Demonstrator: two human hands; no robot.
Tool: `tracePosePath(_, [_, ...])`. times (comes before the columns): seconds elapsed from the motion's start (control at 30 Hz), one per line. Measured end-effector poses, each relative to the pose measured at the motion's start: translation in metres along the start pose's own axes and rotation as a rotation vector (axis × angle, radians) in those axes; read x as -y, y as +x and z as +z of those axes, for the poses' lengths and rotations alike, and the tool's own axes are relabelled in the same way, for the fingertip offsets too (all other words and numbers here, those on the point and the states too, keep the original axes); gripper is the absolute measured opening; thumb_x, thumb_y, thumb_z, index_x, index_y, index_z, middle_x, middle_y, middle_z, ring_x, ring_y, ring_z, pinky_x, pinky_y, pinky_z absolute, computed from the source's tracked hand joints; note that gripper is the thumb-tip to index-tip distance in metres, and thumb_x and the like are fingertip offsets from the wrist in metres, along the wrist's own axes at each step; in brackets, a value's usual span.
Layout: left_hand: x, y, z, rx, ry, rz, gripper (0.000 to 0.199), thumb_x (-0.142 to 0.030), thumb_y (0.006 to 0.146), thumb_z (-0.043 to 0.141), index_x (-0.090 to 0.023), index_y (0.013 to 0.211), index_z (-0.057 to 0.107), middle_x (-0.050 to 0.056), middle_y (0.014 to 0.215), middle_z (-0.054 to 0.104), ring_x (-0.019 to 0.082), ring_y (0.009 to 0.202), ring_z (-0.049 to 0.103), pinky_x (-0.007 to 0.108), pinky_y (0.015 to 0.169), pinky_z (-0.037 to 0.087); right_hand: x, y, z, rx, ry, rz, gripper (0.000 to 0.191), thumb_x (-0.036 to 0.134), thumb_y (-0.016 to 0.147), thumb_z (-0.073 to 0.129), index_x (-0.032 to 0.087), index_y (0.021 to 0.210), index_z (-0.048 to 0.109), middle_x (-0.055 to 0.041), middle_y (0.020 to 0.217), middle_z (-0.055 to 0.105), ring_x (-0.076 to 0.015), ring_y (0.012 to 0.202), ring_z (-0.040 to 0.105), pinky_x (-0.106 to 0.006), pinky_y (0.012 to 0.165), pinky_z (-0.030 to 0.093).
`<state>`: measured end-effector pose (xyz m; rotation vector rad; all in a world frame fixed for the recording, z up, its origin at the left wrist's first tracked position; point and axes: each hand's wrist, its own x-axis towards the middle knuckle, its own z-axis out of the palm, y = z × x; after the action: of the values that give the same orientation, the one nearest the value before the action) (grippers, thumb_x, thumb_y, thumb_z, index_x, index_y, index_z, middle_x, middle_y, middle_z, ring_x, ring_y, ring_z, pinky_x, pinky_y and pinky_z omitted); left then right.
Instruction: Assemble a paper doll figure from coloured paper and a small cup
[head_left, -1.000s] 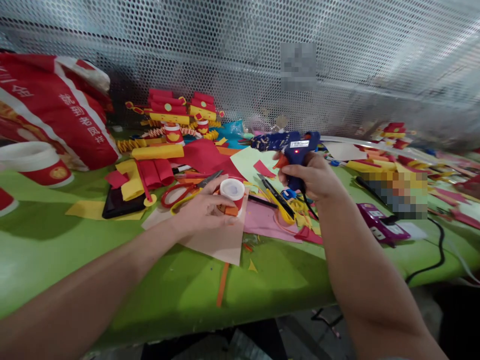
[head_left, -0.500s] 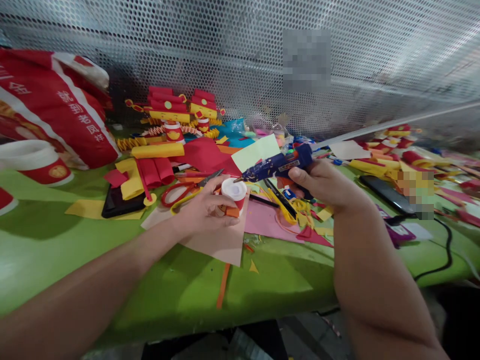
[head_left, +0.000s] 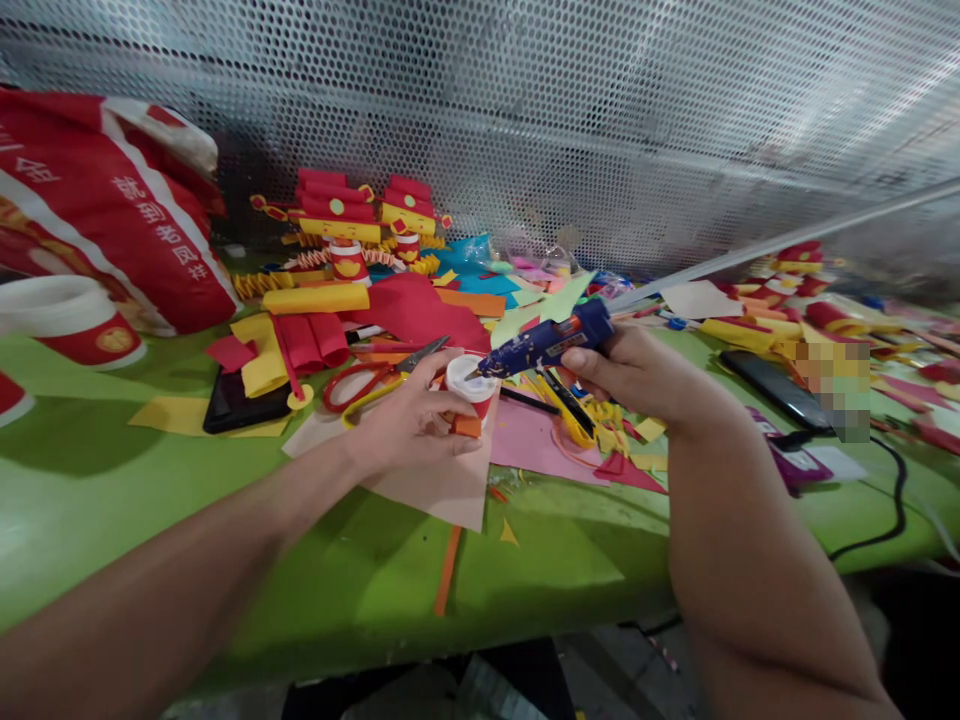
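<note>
At the far left a glossy red-and-white bag [head_left: 112, 230] slumps against the perforated metal screen [head_left: 600, 130], with a round red paper cup with a white base [head_left: 71, 325] turned upside down in front of it on the green tabletop [head_left: 150, 500]. Next come flat yellow and red foam sheets and rolls [head_left: 300, 330], a dark flat tablet [head_left: 240, 400], and red-handled scissors [head_left: 367, 380] lying open. The left hand [head_left: 409, 420] curls its fingers around a small paper cup [head_left: 471, 385], red-sided with a white base facing up, resting on a pale pink sheet [head_left: 442, 485]. Just right of it, the right hand [head_left: 637, 375] is wrapped closed about the grip of a blue plastic glue gun [head_left: 547, 340], whose barrel slants down to the left so that the nozzle tip meets the cup's upturned white end. Beyond the right wrist lie scattered paper scraps [head_left: 622, 445], a black phone [head_left: 772, 385] and a black cord [head_left: 877, 510].
</note>
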<state>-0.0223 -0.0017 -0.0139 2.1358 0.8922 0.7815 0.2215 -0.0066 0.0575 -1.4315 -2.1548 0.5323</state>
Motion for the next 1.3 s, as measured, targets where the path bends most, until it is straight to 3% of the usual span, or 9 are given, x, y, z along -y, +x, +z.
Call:
tracePosePath(0.17, [-0.0005,0.0006,-0.0007,-0.009,0.066,0.024,0.024,-0.036,0.069,0.066,-0.021,0.088,0.068,0.005,0.144,0.023,0.031,0.127,0.035,0.040,0.093,0.048,0.0007,0.0009,0.0011,-0.035,-0.041,-0.028,0.039,0.054,0.075,0.046,0.017,0.060,0.049,0.0006,0.051,0.043,-0.0087,0.046,0.037,-0.024,0.043,0.033])
tracePosePath(0.3, [0.0016,0.0030,-0.0026,0.004,0.131,0.069,0.024,-0.037,0.069,0.066,-0.022,0.088,0.068,0.005,0.144,0.025,0.029,0.121,0.043,0.043,0.096,0.044,0.0001,0.0027,0.0028,-0.079,-0.059,-0.050,0.038,0.051,0.076,0.047,0.017,0.060,0.050,-0.0003,0.051,0.045,-0.0094,0.047,0.039,-0.024,0.044,0.033])
tracePosePath(0.53, [0.0004,0.0025,-0.0030,0.019,0.123,0.054,0.027,-0.038,0.070,0.065,-0.020,0.090,0.068,0.007,0.144,0.024,0.027,0.115,0.049,0.044,0.098,0.043,0.0014,0.0017,0.0004,-0.098,-0.121,-0.050,0.040,0.052,0.075,0.047,0.019,0.052,0.042,0.0006,0.048,0.041,-0.0087,0.044,0.036,-0.025,0.043,0.031])
tracePosePath(0.77, [-0.0009,0.0010,-0.0013,0.000,0.094,0.037,0.023,-0.035,0.071,0.066,-0.022,0.089,0.067,0.004,0.145,0.023,0.030,0.126,0.037,0.042,0.096,0.045,0.0006,-0.0027,-0.0047,-0.091,-0.139,-0.085,0.040,0.052,0.076,0.045,0.019,0.053,0.045,0.0011,0.048,0.041,-0.0087,0.044,0.035,-0.024,0.042,0.029])
tracePosePath(1.0, [-0.0027,0.0021,-0.0031,-0.003,0.137,0.059,0.022,-0.034,0.070,0.066,-0.021,0.088,0.068,0.005,0.142,0.027,0.029,0.124,0.040,0.041,0.098,0.044,0.0027,-0.0029,-0.0041,-0.091,-0.139,-0.098,0.041,0.052,0.075,0.047,0.019,0.050,0.042,0.0018,0.045,0.039,-0.0081,0.042,0.034,-0.024,0.041,0.027])
tracePosePath(1.17, [0.0017,0.0037,-0.0025,-0.009,0.119,0.090,0.022,-0.035,0.069,0.066,-0.022,0.087,0.067,0.005,0.143,0.027,0.030,0.122,0.042,0.045,0.095,0.045,-0.0035,-0.0004,0.0001,-0.044,0.032,0.023,0.034,0.050,0.073,0.054,0.017,0.064,0.056,0.0007,0.045,0.049,-0.0093,0.041,0.042,-0.024,0.041,0.034])
tracePosePath(1.3, [0.0032,0.0050,-0.0023,0.005,0.082,0.102,0.019,-0.030,0.069,0.067,-0.020,0.086,0.067,0.006,0.142,0.027,0.029,0.121,0.044,0.041,0.089,0.050,-0.0063,-0.0018,-0.0014,-0.006,0.130,0.084,0.035,0.051,0.071,0.057,0.016,0.067,0.057,0.0000,0.047,0.052,-0.0102,0.043,0.045,-0.023,0.041,0.035])
